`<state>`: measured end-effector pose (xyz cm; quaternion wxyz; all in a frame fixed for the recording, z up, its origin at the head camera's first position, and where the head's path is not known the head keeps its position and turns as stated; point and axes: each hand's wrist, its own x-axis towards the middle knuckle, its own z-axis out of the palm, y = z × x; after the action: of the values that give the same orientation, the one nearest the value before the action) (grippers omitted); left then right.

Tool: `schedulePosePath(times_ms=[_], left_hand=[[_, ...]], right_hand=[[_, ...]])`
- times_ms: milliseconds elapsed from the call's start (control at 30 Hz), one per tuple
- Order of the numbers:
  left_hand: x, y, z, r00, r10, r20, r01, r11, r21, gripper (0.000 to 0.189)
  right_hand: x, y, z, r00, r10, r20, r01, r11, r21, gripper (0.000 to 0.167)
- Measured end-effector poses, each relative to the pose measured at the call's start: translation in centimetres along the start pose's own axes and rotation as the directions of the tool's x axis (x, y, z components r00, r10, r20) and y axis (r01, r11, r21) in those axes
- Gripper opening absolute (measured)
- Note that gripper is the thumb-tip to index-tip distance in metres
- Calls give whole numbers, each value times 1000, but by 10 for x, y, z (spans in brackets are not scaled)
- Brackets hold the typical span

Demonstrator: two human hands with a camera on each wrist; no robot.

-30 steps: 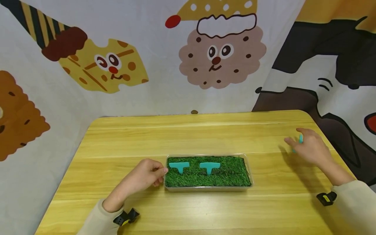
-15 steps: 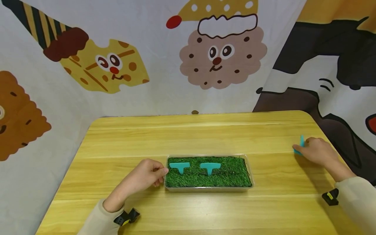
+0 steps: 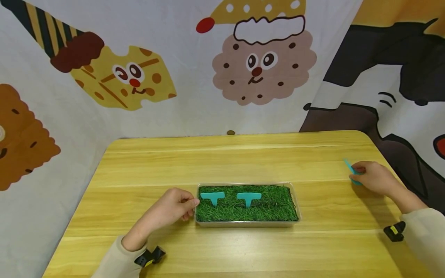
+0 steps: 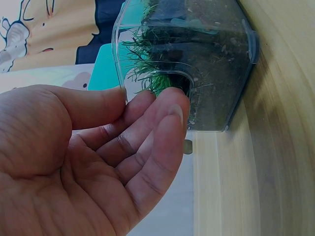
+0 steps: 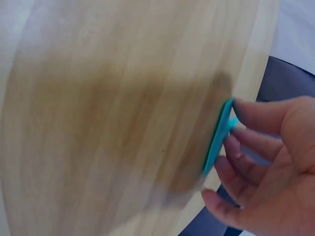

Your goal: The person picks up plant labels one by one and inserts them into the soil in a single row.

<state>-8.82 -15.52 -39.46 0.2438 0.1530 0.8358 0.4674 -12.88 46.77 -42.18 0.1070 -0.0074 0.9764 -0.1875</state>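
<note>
In the head view, a clear plastic container [image 3: 247,224] filled with green grass [image 3: 271,212] stands on the table. Two teal T-shaped plant labels stick up from the grass, one plant label [image 3: 213,195] at the left and another plant label [image 3: 248,196] near the middle. My left hand [image 3: 172,206] pinches the container's left rim, thumb on top; the left wrist view shows dark soil [image 4: 216,64] through its wall. Over at the table's right side, my right hand [image 3: 375,178] pinches a third teal plant label [image 5: 218,137] between thumb and fingers, close over the wood.
The light wooden table [image 3: 156,162] meets a cartoon-printed cloth [image 3: 194,116] at its back edge. Its right edge [image 3: 379,154] runs just beyond my right hand. A black wrist camera [image 3: 394,231] is worn at each sleeve.
My right hand, fingers spread over the label a second ago, has closed on it and shifted slightly right. The label has turned and now leans left. My left hand and the container stay put.
</note>
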Motion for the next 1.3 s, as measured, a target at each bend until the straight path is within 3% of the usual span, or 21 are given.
schedulePosePath(times_ms=[267,400,600,667,767,800,867,1033,1167,1300], left_hand=[[0,0,0,1000,7,0,-7,1000,4,31],[0,0,0,1000,4,-1,-4,1000,1,30],[1,0,0,1000,3,0,-3,1000,0,31],[1,-1,0,1000,5,2,-5,1000,0,31],[1,-1,0,1000,4,2,-4,1000,-2,31],[1,-1,0,1000,5,2,-4,1000,-4,31],[1,-1,0,1000,1,1,-1,1000,-5,31],[0,-2,0,1000,0,2,0,1000,-4,31],[1,-2,0,1000,1,1,-1,1000,-6,30],[0,-2,0,1000,1,0,-1,1000,-8,30]], right_hand=[[0,-5,0,994,-106,7,106,994,29,27],[-1,-5,5,982,-178,-62,178,984,5,16],[-1,-2,10,930,-315,-189,300,948,-101,39],[-3,-2,8,934,-285,-214,269,958,-98,34],[-6,-4,1,963,-160,-216,154,987,-44,6],[-6,-4,-2,973,-106,-206,104,994,-20,11],[-6,-3,-8,987,-9,-162,11,1000,10,37],[-3,1,-13,995,91,-38,-93,995,-40,78],[-1,4,-11,989,146,36,-143,987,-66,93],[0,3,-8,987,152,55,-149,987,-58,95]])
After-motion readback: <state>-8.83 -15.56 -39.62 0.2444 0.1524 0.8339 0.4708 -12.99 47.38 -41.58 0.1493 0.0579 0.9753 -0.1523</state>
